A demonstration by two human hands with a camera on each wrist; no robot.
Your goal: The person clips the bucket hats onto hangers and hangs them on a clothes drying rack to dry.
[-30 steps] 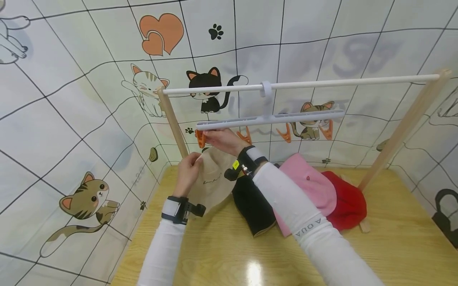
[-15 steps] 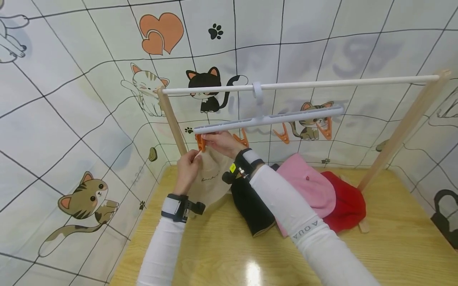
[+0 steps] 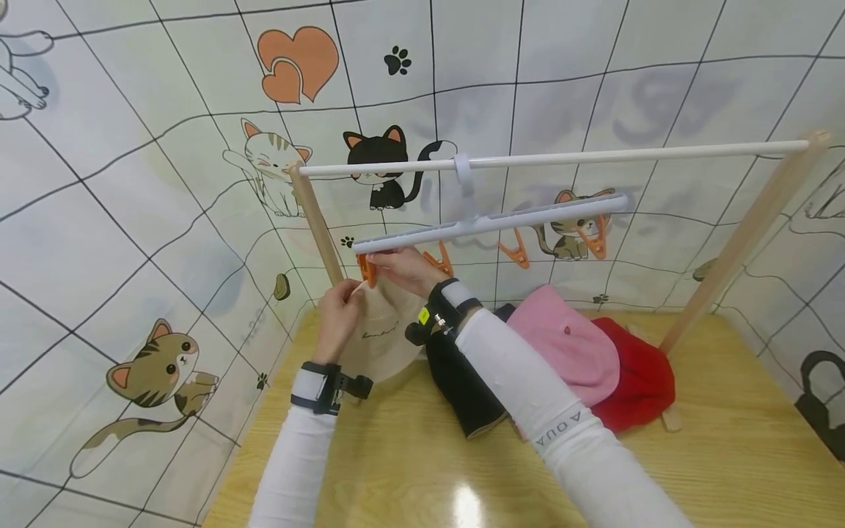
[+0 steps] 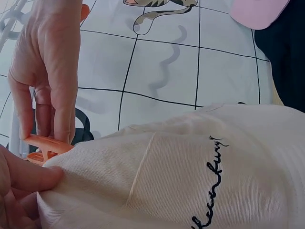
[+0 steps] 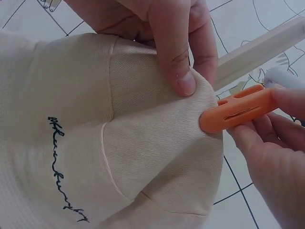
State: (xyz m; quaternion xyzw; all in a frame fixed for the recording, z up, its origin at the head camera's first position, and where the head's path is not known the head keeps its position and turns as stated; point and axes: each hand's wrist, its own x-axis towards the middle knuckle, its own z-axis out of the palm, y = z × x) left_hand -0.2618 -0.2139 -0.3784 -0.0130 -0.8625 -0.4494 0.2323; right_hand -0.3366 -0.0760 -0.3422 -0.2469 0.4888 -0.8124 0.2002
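A beige hat (image 3: pixel 379 348) with dark script stitched on it hangs between both hands, below the left end of a pale hanger (image 3: pixel 488 224). My left hand (image 3: pixel 338 320) pinches the hat's crown, its thumb (image 5: pixel 183 83) flat on the fabric in the right wrist view. With thumb and fingers, my right hand (image 3: pixel 411 270) grips an orange clip (image 5: pixel 238 110) at the hanger's left end. The clip's tip laps over the hat's edge, close to the left thumb. Stitched lettering (image 4: pixel 209 183) runs across the hat in the left wrist view.
Several other orange clips, one near the middle (image 3: pixel 515 249), dangle from the hanger. It hooks over a white rod (image 3: pixel 627 156) between wooden posts (image 3: pixel 739 249). A black hat (image 3: pixel 465 389), a pink one (image 3: pixel 561 345) and a red one (image 3: pixel 640 381) lie on the wooden table (image 3: pixel 396 477).
The hanger has slid left along the rod and its left end has dipped. Both hands, the clip and the hat have shifted slightly left; the right hand has also come lower.
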